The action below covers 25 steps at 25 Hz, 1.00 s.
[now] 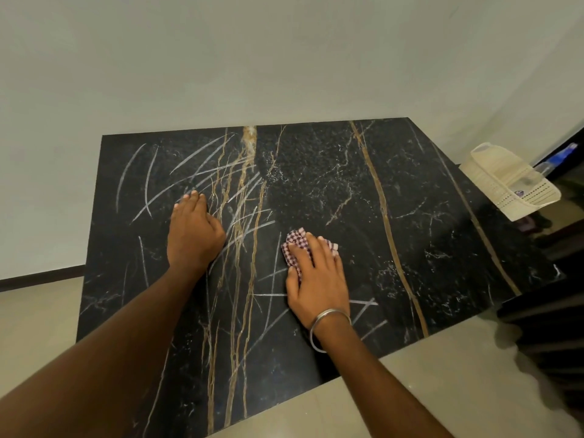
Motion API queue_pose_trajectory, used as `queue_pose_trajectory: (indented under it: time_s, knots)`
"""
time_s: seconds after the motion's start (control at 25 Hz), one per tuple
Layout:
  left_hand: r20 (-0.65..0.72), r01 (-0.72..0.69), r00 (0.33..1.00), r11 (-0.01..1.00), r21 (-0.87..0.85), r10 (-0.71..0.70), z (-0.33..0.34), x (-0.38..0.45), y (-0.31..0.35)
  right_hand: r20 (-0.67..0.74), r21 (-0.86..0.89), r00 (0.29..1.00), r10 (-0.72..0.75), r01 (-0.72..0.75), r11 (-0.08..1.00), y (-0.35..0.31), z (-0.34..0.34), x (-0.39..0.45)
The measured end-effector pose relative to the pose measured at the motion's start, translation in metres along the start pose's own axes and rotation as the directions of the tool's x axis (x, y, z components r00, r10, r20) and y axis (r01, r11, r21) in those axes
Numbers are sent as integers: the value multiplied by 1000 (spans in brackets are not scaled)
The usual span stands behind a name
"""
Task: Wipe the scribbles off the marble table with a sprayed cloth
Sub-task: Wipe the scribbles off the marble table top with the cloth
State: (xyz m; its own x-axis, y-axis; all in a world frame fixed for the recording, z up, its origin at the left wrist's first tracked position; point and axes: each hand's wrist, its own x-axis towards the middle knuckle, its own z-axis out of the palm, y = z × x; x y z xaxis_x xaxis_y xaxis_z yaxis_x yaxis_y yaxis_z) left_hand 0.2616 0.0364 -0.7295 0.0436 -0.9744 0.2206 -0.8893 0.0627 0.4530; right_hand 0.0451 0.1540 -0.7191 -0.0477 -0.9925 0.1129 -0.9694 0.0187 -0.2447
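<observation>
A black marble table [410, 248] with gold veins fills the middle of the view. White chalk-like scribbles [202, 172] cover its left half and run down toward the near edge; the right half shows almost none. My right hand [316, 279] presses a small red-and-white checked cloth [295, 245] flat on the table near the centre, fingers spread over it. My left hand [192, 232] rests palm down on the scribbled area to the left, holding nothing.
A cream plastic basket [512, 181] sits at the table's far right corner, with a blue-capped bottle [559, 156] behind it. A pale wall stands behind the table. Beige floor lies to the left and near right.
</observation>
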Motion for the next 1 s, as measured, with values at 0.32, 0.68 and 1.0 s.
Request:
queue_pose_trajectory:
  time_s: [0.32,0.68,1.0]
  knots:
    - [-6,-1,1000,1000,12,1,3,3,-3,-44,-51,992,119,-122,991,63,-11,15]
    - [5,-16,1000,1000,-15,16,-2,-2,-2,17,-5,998,-62,62,998,12,-7,-34]
    - [35,-28,999,999,-23,29,-10,-27,1,-89,-62,988,125,-131,989,62,-15,-34]
